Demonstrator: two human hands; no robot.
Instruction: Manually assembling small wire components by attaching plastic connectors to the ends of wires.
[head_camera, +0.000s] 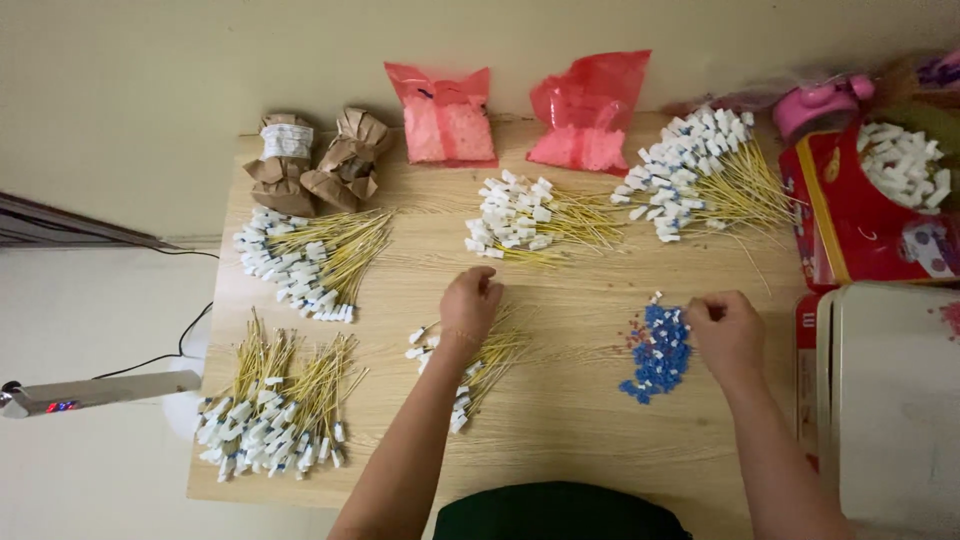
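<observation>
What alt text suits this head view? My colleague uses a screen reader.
A person's right hand picks at a pile of small blue pieces, while the left hand rests above a bundle of yellow wires with white connectors. More bundles and two red bags lie on the wooden table.

A light wooden table (580, 400) is filling the middle of the frame. Five bundles of yellow wires with white connectors (310, 260) are lying across it, from lower left to upper right. Two brown paper packets (320, 165) and two red plastic bags (450, 120) are sitting along the upper edge. A small heap of blue plastic pieces (658, 355) is lying right of centre.
</observation>
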